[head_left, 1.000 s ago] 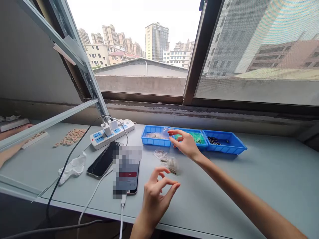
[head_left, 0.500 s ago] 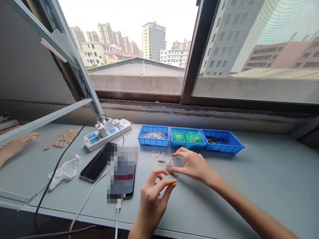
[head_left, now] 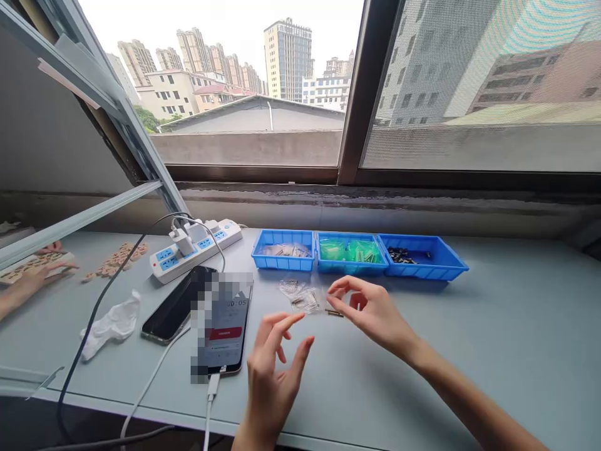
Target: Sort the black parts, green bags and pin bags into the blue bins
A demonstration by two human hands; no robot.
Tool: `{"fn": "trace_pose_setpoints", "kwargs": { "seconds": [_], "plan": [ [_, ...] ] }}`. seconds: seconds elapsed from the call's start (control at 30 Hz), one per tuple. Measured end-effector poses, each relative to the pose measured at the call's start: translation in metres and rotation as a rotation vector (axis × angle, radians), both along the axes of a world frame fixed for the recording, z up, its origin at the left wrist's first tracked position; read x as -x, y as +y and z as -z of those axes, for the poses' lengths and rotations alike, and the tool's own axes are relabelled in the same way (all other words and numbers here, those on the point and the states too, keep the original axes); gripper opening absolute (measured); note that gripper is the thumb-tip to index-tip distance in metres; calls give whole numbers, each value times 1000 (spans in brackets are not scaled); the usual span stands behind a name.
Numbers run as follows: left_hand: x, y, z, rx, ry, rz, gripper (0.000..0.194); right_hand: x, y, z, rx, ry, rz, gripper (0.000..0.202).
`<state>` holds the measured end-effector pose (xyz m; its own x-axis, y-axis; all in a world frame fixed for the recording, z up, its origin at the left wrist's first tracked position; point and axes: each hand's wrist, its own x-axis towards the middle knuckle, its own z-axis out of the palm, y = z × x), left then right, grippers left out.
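My right hand (head_left: 364, 305) is over the table, thumb and forefinger pinched together at the edge of a small clear plastic bag (head_left: 307, 299) holding thin metal pieces. Beneath its fingertips lie a few loose brass-coloured pins (head_left: 334, 312). Nearer to me, my left hand (head_left: 277, 363) is raised with thumb and fingers apart and nothing between them. Another clear bag (head_left: 290, 287) lies just behind the first. At the back stand three blue bins: one with clear packets (head_left: 282, 267), one with green packets (head_left: 352, 271) and one with small black parts (head_left: 425, 272).
On the left are a power strip (head_left: 197, 250) with plugs, two phones (head_left: 176, 307), cables and a crumpled tissue (head_left: 113, 326). Farther left, another person's hand (head_left: 40, 282) is beside wooden pieces (head_left: 115, 263). A metal frame (head_left: 89, 216) crosses there.
My left hand has opened and moved slightly left, away from the bags. My right fingers have closed together near the bag's edge. The view has shifted a little.
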<state>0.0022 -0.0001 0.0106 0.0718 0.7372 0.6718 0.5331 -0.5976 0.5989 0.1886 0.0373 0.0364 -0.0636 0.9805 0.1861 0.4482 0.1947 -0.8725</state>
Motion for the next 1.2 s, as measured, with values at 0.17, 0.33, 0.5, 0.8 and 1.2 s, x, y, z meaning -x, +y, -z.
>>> {"fn": "trace_pose_setpoints", "kwargs": {
  "seconds": [0.17, 0.33, 0.5, 0.8, 1.2],
  "plan": [
    [-4, 2, -1, 20, 69, 14, 13, 2, -7, -11, 176, 275, -130, 23],
    [-4, 2, 1, 2, 45, 98, 11, 4, -16, -13, 183, 268, -325, 16],
    [-1, -1, -1, -47, 31, 50, 17, 1, -19, -13, -50, 164, -454, 10],
    [-5, -4, -4, -76, -74, -48, 13, 1, -21, -9, -735, -144, -220, 24],
    [-5, -4, -2, -42, -40, 35, 12, 14, -29, -9, -183, 269, -3, 38]
  ]
}}
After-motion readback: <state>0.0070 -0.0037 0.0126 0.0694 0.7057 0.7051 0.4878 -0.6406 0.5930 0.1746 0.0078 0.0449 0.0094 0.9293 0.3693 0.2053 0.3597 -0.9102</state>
